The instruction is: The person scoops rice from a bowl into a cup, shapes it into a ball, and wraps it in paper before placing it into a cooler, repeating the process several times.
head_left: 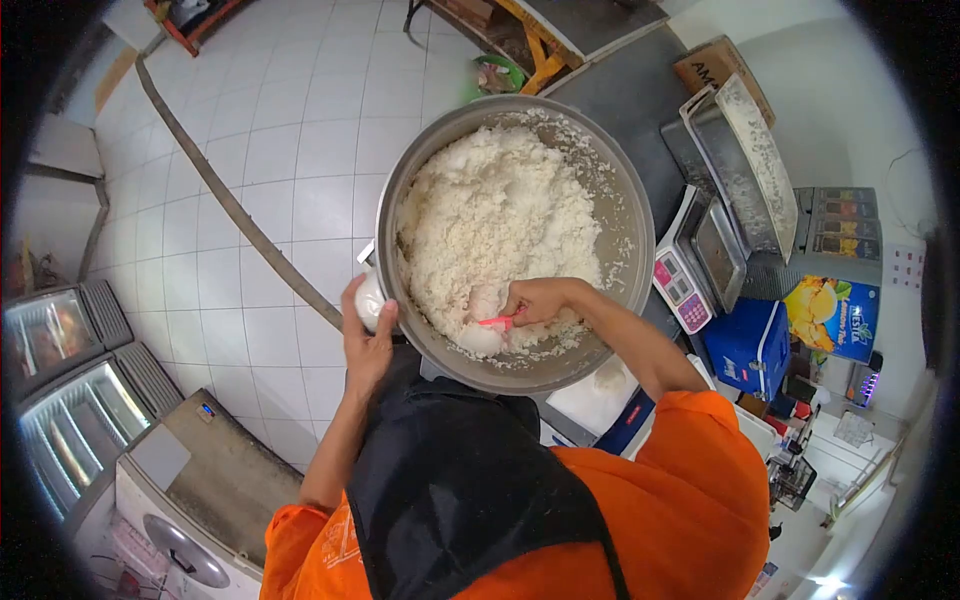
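A wide metal pot (628, 170) holds a large heap of white rice (500, 200), with loose grains stuck along its inner wall. My right hand (540, 300) is closed around the pinkish-red handle of a rice scoop (494, 323), low in the pot. The scoop's pale blade rests against the rice and is partly hidden by it. Outside the pot's left rim, my left hand (368, 335) grips a white rounded bundle (369, 298). It looks like a filled plastic bag, though its contents cannot be made out.
Right of the pot stands a digital scale (683, 290) with a metal pan, beside rice-smeared metal trays (760, 150). A blue cooler box (745, 345) and a cardboard box (722, 70) are nearby. Display freezers (85, 420) line the left, across a tiled floor (270, 210).
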`<state>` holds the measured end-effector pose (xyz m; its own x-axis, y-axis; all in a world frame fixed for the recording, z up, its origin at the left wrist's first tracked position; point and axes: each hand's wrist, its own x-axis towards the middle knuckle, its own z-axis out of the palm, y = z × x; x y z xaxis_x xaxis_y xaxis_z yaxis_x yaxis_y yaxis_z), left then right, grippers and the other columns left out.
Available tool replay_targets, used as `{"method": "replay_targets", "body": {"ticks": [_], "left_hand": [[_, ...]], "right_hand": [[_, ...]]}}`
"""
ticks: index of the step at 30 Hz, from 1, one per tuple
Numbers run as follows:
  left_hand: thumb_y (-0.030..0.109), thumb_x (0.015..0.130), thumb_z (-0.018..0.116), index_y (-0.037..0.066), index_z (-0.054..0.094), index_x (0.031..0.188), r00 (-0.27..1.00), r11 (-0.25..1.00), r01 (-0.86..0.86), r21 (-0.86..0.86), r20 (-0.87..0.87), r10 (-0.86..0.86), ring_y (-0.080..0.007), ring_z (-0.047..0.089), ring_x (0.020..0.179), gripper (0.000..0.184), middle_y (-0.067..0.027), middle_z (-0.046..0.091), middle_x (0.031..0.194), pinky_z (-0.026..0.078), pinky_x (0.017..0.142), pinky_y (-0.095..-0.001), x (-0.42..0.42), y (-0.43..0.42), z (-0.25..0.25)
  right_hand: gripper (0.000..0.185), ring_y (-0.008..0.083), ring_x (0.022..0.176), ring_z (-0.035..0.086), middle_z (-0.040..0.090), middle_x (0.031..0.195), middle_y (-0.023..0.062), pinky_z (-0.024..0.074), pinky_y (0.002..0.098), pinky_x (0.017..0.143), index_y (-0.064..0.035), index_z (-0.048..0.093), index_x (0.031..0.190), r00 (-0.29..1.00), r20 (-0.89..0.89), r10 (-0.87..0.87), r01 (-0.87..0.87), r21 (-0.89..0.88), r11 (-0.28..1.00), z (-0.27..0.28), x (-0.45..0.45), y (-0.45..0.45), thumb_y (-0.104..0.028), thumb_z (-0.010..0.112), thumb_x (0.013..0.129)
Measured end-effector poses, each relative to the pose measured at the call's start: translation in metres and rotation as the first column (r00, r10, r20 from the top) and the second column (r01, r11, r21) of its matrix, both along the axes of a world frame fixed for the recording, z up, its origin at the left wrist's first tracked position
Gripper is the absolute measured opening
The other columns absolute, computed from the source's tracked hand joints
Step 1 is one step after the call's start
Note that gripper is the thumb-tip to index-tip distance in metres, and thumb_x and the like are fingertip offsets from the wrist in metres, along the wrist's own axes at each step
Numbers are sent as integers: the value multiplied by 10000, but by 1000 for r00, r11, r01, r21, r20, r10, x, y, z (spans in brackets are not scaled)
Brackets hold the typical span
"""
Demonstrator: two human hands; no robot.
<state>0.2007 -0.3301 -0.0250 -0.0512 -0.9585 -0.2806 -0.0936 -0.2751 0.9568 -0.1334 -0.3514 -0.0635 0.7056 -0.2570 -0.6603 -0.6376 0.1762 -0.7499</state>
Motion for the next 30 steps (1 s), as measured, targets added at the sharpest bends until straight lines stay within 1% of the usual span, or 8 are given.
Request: {"method": "replay_targets", "body": {"ticks": [2,6,8,10,15,17,20,30], "left_hand": [[261,1000,580,46,366,1415,992,993,-19,-114,122,33,-176,556,1073,514,-139,533,1250,474,910,-299,2,-8,23],[496,1007,432,81,388,1404,922,995,-102,14,-375,100,-225,535,1176,576,-121,507,1307,458,980,-371,-18,-23,75],[519,998,441,103,420,1384,862,963,87,253,-504,55,-230,519,1210,569,-97,503,1324,444,993,-401,-42,-32,79],[509,1017,398,128,454,1371,806,832,232,504,-578,126,-225,520,1222,522,-86,511,1346,454,961,-445,-76,-37,54],[449,1038,334,131,524,1328,467,687,590,425,-873,140,-281,598,1152,471,-85,589,1308,514,907,-500,-146,-41,5],[453,1038,324,127,530,1328,454,687,606,401,-883,115,-290,605,1148,482,-97,596,1303,517,922,-503,-145,-54,15],[418,1041,320,114,539,1305,428,694,590,412,-889,164,-289,608,1128,459,-102,606,1273,509,938,-499,-134,-70,30],[397,1037,366,88,540,1311,483,800,400,447,-845,231,-272,604,1153,449,-122,603,1282,517,959,-467,-77,-98,67]], "right_hand": [[229,86,637,507,654,685,34,429,303,575,-18,720,1069,991,99,94,-90,-43,995,-8,-10,-7,-98,627,875],[274,38,679,481,656,782,-46,419,258,581,-12,693,1170,985,140,-97,85,87,993,22,-40,-16,-108,650,917],[295,26,689,476,652,812,-66,418,248,584,-11,680,1199,971,187,-151,145,48,988,82,-45,-35,-110,658,923],[275,23,695,473,646,770,-50,424,236,595,-15,698,1171,977,-92,-192,182,-106,978,145,-45,-53,-123,669,919],[247,299,664,673,682,726,156,499,419,601,-14,720,1025,881,-442,-170,-203,-677,708,204,14,-29,-111,548,877],[245,400,706,655,674,764,190,494,506,632,-44,713,958,744,-476,-470,-289,-862,416,230,31,-2,-145,539,818],[231,392,704,658,662,723,189,500,512,652,-71,714,962,528,-546,-651,-210,-826,522,291,27,21,-180,568,821],[292,399,768,675,695,819,194,523,515,720,-36,703,1017,822,-503,-266,-173,-666,725,51,37,58,-228,530,882]]}}
